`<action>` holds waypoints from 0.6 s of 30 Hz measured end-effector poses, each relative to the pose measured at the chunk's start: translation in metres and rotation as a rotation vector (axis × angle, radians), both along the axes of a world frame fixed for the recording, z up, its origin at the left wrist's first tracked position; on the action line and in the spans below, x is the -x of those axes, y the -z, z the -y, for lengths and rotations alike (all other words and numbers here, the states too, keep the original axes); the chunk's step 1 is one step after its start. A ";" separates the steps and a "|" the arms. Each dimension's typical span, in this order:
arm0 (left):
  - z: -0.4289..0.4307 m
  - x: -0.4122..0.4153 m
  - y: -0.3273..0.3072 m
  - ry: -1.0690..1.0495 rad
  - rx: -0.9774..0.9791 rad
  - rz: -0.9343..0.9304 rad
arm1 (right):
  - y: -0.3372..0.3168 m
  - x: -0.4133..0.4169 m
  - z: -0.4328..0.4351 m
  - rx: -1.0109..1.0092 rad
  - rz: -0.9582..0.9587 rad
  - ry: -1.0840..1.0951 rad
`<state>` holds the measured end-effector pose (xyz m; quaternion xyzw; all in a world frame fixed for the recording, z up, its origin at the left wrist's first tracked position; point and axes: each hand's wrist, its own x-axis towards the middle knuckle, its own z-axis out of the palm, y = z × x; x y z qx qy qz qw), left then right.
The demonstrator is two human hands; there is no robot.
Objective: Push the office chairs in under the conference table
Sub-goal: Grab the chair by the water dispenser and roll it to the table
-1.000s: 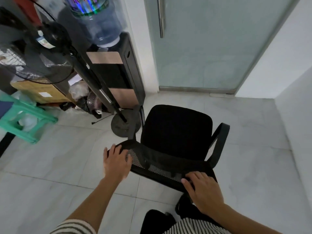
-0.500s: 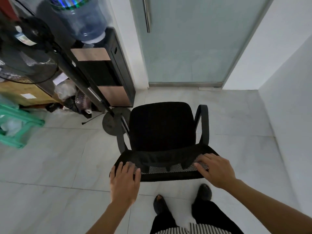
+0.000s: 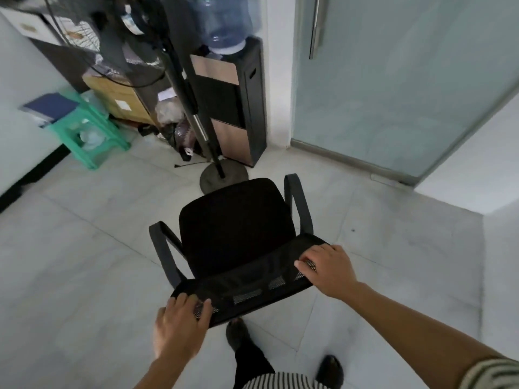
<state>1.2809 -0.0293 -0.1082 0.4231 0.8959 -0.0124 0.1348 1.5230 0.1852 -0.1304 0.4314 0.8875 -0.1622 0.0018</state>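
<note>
office chair (image 3: 236,228): black, mesh-backed, with two armrests, standing on the pale tiled floor (image 3: 84,262) in front of the person. compared with a second ago it has been swung round; the seat now angles up and to the left, toward the pedestal fan base (image 3: 223,177), where before it pointed more toward the glass door (image 3: 393,80). half a second ago it sat nearly square to the person.

left hand (image 3: 179,327): on the lower left corner of the backrest top, fingers curled over the mesh edge and gripping it. right hand (image 3: 328,269): on the upper right corner of the same edge, fingers spread moderately and bent over the rim, holding it.

conference table: not in view, so the chair is not under it and its distance from the table cannot be judged. the white surface at far left cannot be identified.

assessment: the chair is being steered by its backrest, turning toward the left. the step in hand is repositioning, not the final push. risk noted: the fan base and the water dispenser (image 3: 238,108) stand near the chair's front, and a straight push on this heading would likely strike them.
</note>
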 end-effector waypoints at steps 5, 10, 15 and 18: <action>0.022 -0.062 -0.002 -0.227 0.021 0.047 | -0.001 0.010 -0.027 -0.005 -0.046 -0.056; 0.014 -0.100 0.000 -0.394 -0.038 0.040 | 0.000 0.036 -0.067 -0.048 -0.012 -0.174; -0.009 -0.096 0.005 -0.485 -0.104 0.012 | -0.003 0.070 -0.097 -0.064 -0.027 -0.290; -0.020 -0.079 0.007 -0.531 -0.107 0.013 | -0.005 0.098 -0.112 -0.053 -0.004 -0.339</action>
